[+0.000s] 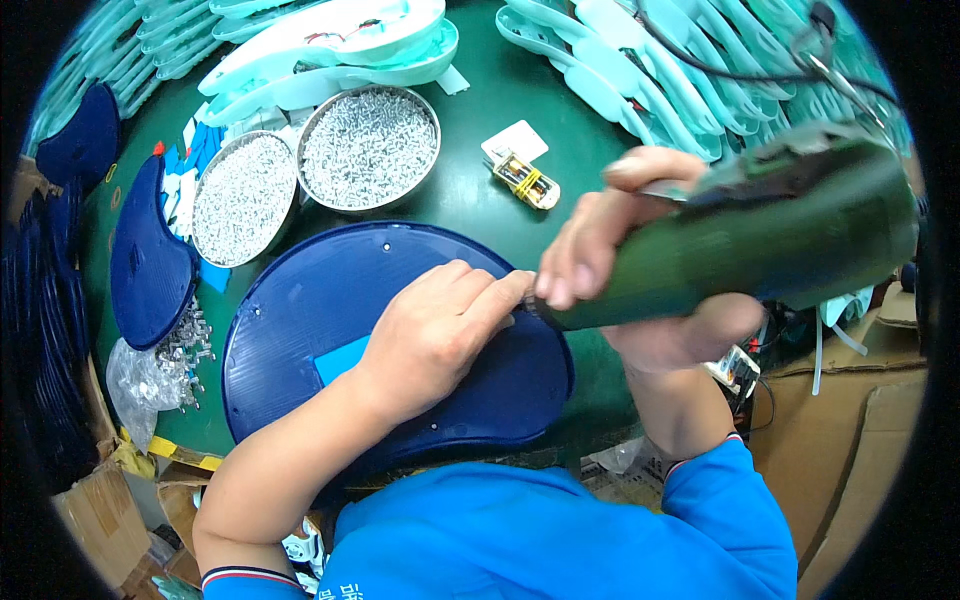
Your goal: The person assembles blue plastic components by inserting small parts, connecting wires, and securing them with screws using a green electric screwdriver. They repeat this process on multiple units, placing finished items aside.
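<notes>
My right hand grips a thick green power screwdriver, which hangs tilted from a hook and cord at the upper right. Its narrow end points down-left at the right edge of a dark blue, kidney-shaped plastic panel. My left hand rests over this panel, thumb and forefinger pinched together at the driver's tip. Whatever sits between those fingertips is hidden. Small screws show in several holes of the panel, and a light blue piece lies on it, partly under my left wrist.
Two round bowls, a left one and a right one, hold small silver screws. Mint-green plastic shells are stacked along the back. Another blue panel and a bag of metal parts lie left. A small yellow-banded device lies behind my hands.
</notes>
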Motion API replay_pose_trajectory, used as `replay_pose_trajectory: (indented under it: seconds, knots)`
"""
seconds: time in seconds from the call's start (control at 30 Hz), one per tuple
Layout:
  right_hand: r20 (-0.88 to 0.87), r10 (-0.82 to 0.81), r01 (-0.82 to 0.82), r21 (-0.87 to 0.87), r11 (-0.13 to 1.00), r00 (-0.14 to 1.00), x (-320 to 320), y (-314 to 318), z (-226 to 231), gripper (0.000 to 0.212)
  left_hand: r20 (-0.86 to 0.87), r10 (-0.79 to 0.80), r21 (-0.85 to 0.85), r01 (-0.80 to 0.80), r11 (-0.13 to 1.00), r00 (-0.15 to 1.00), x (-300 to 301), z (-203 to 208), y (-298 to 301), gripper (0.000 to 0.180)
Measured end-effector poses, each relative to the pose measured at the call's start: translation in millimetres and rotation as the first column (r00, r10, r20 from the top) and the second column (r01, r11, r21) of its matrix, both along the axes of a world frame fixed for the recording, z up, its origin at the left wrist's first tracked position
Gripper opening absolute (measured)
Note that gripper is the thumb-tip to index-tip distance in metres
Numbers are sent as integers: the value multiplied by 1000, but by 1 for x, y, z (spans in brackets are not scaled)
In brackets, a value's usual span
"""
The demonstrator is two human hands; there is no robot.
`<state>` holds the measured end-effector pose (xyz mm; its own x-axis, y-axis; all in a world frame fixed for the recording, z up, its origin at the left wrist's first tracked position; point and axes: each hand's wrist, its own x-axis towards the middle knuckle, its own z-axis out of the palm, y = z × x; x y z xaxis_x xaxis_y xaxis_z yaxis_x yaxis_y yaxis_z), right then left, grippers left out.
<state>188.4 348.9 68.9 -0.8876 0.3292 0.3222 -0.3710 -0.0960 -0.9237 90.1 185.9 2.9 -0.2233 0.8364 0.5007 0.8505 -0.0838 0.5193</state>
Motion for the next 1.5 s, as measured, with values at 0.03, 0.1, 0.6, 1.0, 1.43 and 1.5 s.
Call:
replay_pose_trajectory:
  seconds: [0.03, 0.1, 0.6, 1.0, 1.43, 1.5]
  knots:
    - [-36, 6, -7, -20, 1000, 999, 6, 2, 1, 104, 23, -14, 26, 14, 1000, 1000, 4, 0, 2, 36]
    - [-106, 26, -31, -55, 998, 994, 19, 3, 2, 103, 120, -56, 50, 51, 997, 991, 13, 3, 2, 45]
    - [-7, 427, -423, 111, 899, 904, 51, 13, -16, 88, 101, -88, -113, 99, 989, 991, 50, -2, -15, 64]
    - [-66, 229, -239, -252, 938, 971, -23, -45, 47, 113, -68, 436, -50, -440, 897, 897, -24, 31, -119, 30]
    - [-195, 226, -288, -399, 871, 954, -132, -161, 42, 91, 701, 512, -432, -276, 859, 496, -92, -13, -182, 32]
    - [-210, 236, -305, -420, 855, 949, -136, -162, 31, 97, 737, 500, -422, -268, 866, 454, -92, -18, -182, 28]
